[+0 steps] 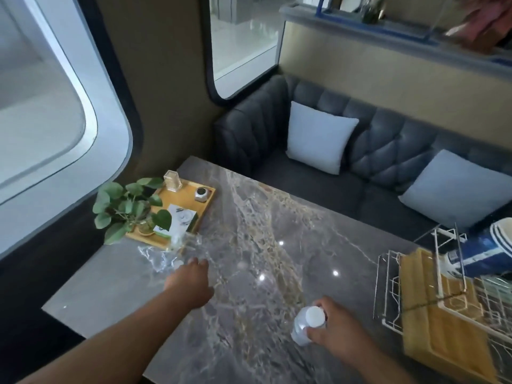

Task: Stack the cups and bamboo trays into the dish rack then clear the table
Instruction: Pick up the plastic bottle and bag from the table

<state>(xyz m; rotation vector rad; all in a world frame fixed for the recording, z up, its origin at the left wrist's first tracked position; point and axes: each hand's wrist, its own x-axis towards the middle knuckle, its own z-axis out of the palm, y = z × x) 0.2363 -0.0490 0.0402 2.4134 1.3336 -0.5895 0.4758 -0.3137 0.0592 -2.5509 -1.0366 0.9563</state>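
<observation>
My right hand (336,327) grips a small clear plastic bottle with a white cap (306,325) just above the grey marble table (263,231), near its front edge. My left hand (189,281) reaches out to the left, its fingers at a crumpled clear plastic wrapper (169,252) lying on the table; whether it grips the wrapper is unclear. At the right edge stands a white wire dish rack (388,289) with bamboo trays (432,314) upright in it and blue-and-white cups (496,245) on its upper part.
A bamboo tray (191,202) at the table's far left carries a potted plant (130,206), a clear holder, a small jar and a green-and-white box. A dark sofa (332,173) with two pale cushions lies behind the table. Windows are on the left.
</observation>
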